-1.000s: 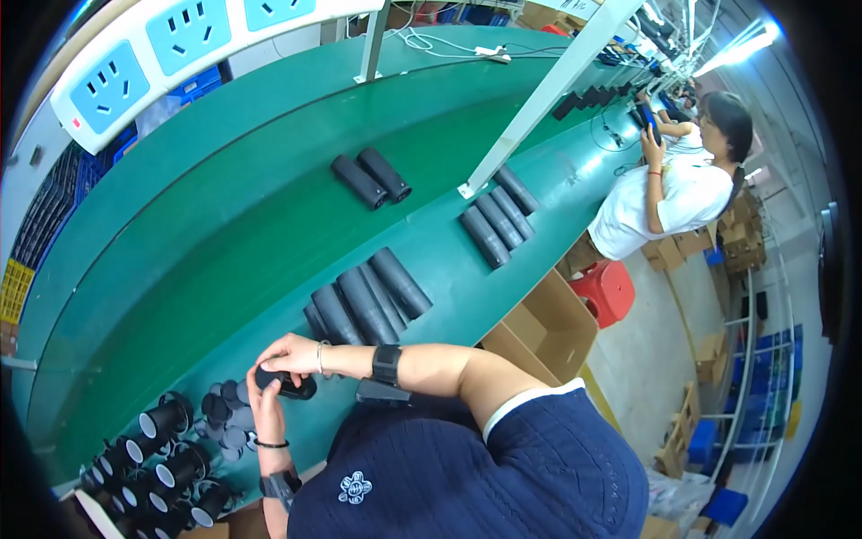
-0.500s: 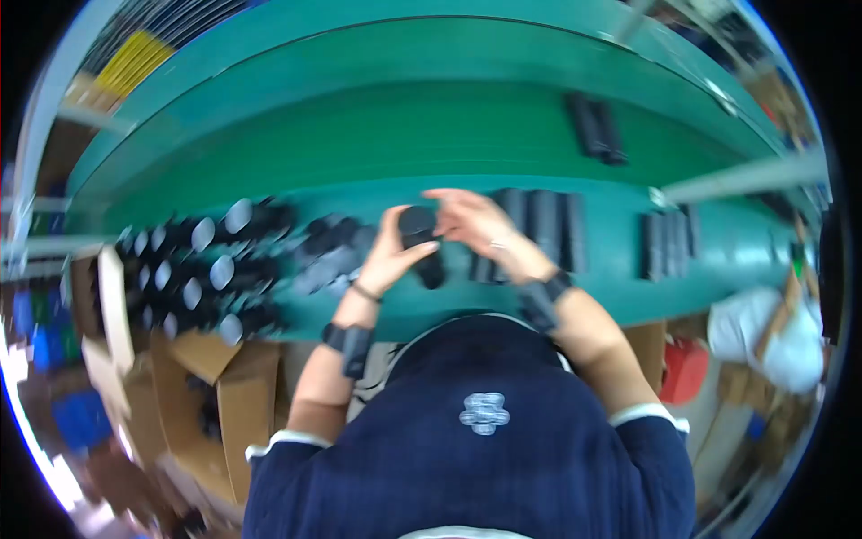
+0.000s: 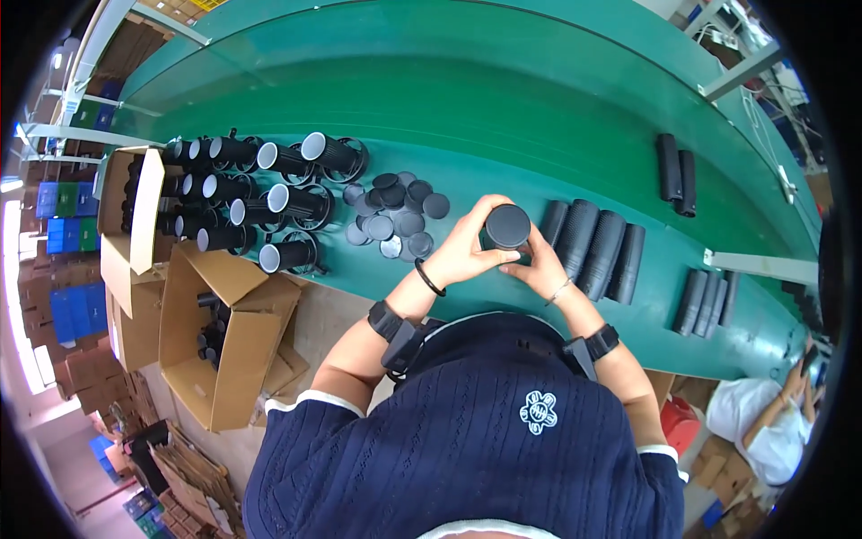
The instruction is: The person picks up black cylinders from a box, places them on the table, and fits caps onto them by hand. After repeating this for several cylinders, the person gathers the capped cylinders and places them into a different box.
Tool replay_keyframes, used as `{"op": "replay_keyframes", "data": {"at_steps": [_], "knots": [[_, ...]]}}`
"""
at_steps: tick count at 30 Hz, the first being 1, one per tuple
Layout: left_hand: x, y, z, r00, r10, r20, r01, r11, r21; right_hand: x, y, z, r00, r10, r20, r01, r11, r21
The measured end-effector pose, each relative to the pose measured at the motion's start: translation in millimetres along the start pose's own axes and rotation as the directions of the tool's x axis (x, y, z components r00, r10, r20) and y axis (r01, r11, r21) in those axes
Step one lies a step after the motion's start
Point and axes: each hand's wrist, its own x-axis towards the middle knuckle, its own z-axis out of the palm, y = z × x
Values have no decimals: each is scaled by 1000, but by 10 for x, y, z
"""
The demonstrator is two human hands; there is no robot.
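Both hands are around a black cylinder [image 3: 508, 226] whose flat round end faces up. My left hand [image 3: 469, 247] grips its left side, thumb across the front. My right hand [image 3: 542, 266] closes on its right side, fingertips meeting the left thumb; the cylinder's lower part is hidden. Left of my hands lies a loose pile of dark round discs [image 3: 409, 222], some overlapping. To the right, several long black textured tubes [image 3: 603, 254] lie side by side. Rows of black cylinders with pale round ends and ring-shaped parts [image 3: 305, 205] lie farther left.
The green bench [image 3: 377, 117] has a raised back part bearing two black tubes [image 3: 678, 175]. More tubes [image 3: 706, 301] lie at the right. Open cardboard boxes [image 3: 229, 359] stand at the left front edge. A metal post [image 3: 759, 267] crosses the right side. Another person [image 3: 759, 422] sits at far right.
The right hand, earlier spread beside the cylinder, is now closed on it. The cylinder and both hands appear farther right in the picture, and the whole view has turned.
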Motion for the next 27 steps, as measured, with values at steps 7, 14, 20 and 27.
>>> {"op": "replay_keyframes", "data": {"at_steps": [7, 14, 20, 27], "knots": [[259, -109, 156, 999, -17, -40, -7, 854, -520, -88, -76, -234, 980, -137, -143, 155, 979, 130], [870, -618, 1010, 920, -391, -10, 378, 882, 281, 310, 81, -1987, 773, 29, -634, -43, 999, -7], [1017, -556, 1232, 951, -308, 27, 257, 838, 481, 707, 514, -2550, 664, 71, -745, -518, 761, -389], [674, -163, 632, 910, -229, 346, 309, 931, -196, 747, 963, -2735, 694, -138, -707, -538, 553, -636]]}}
